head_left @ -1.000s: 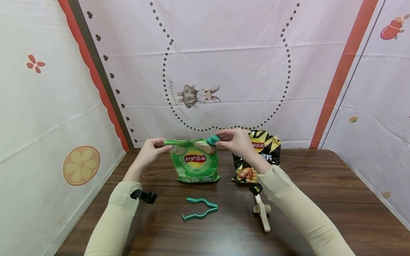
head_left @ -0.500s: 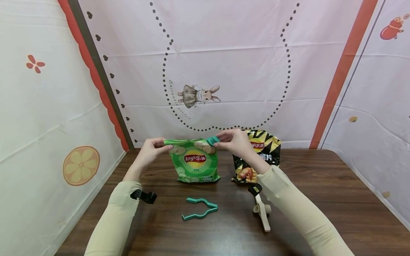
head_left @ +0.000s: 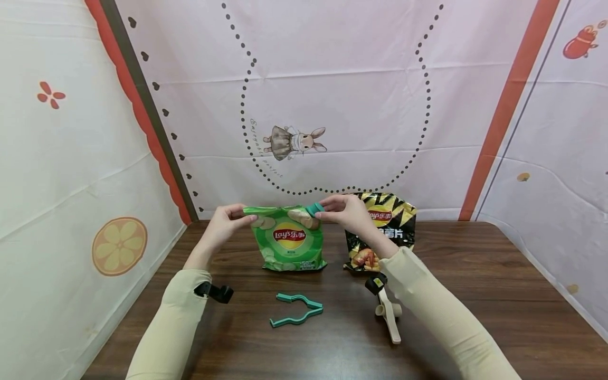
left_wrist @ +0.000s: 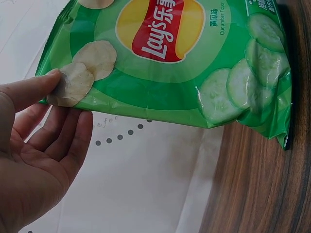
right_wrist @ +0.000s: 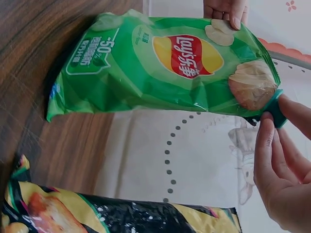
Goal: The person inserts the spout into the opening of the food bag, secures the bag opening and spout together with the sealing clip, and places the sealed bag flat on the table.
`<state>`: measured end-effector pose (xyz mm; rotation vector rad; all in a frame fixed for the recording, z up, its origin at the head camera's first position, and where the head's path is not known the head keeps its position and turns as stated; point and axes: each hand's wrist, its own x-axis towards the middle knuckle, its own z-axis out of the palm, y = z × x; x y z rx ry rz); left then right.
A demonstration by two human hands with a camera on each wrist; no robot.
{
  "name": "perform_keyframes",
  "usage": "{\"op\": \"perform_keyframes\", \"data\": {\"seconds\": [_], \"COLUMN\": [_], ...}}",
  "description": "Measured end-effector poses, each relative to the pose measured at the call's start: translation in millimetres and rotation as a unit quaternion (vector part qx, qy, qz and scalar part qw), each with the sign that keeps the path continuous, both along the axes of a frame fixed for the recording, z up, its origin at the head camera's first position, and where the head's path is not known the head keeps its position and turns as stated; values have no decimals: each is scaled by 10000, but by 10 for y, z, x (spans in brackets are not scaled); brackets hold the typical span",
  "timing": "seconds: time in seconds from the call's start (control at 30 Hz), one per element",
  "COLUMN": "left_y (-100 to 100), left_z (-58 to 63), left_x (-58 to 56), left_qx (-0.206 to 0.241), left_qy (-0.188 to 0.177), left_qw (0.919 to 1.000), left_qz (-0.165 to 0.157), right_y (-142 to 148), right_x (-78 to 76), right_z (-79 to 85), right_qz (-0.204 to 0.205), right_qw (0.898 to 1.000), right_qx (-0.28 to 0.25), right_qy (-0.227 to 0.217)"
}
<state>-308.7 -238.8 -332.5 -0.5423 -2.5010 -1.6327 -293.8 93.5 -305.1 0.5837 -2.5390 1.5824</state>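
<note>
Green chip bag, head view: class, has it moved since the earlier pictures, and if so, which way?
No. Judged against the open clip on the table, the green chip bag shows no visible shift.

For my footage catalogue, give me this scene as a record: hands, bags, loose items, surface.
Left hand: pinches green cucumber-flavour Lay's bag by an upper corner
Right hand: pinches teal cap-like piece at the bag's other upper corner
Second bag: black Lay's bag, upright, at right
Loose items: V-shaped teal clip; beige tool
Surface: brown wood-grain table
</note>
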Motion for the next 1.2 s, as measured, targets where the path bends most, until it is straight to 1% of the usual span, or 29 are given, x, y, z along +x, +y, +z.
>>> {"op": "perform_keyframes", "data": {"seconds": [0.23, 0.37, 0.47, 0.53, 0.6, 0.63, 0.73, 0.77, 0.83, 0.9, 1.0, 1.2], "left_y": [9, 19, 39, 66, 112, 143, 252, 290, 354, 406, 465, 584], "left_z": [10, 31, 71, 112, 167, 199, 299, 331, 381, 415, 446, 504], "left_x": [13, 27, 46, 61, 76, 80, 80, 81, 74, 66, 43, 1], "left_qx": [-39, -100, -186, -350, -714, -929, -1574, -1701, -1806, -1812, -1769, -1621], "left_qy": [16, 59, 177, 379, 708, 899, 1441, 1548, 1658, 1640, 1531, 1166], "left_qw": [10000, 9999, 9996, 9986, 9947, 9913, 9764, 9727, 9692, 9696, 9722, 9790], "left_qz": [24, 76, 95, 148, 224, 263, 334, 305, 222, 130, -32, -396], "right_y": [-2, -20, -32, -35, -33, -33, -30, -30, -34, -38, -42, -41], "right_x": [-20, -30, -32, -35, -39, -38, -34, -32, -29, -32, -35, -35], "right_z": [-68, -94, -103, -106, -111, -110, -104, -100, -93, -91, -95, -113], "right_qz": [214, 265, 304, 327, 324, 321, 321, 338, 388, 396, 359, 409], "right_qw": [9967, 9937, 9923, 9920, 9920, 9920, 9917, 9912, 9902, 9899, 9902, 9889], "right_qx": [-607, -865, -967, -990, -985, -986, -1024, -1051, -1110, -1125, -1096, -1161], "right_qy": [-493, -659, -709, -712, -714, -713, -713, -726, -750, -763, -791, -830]}}
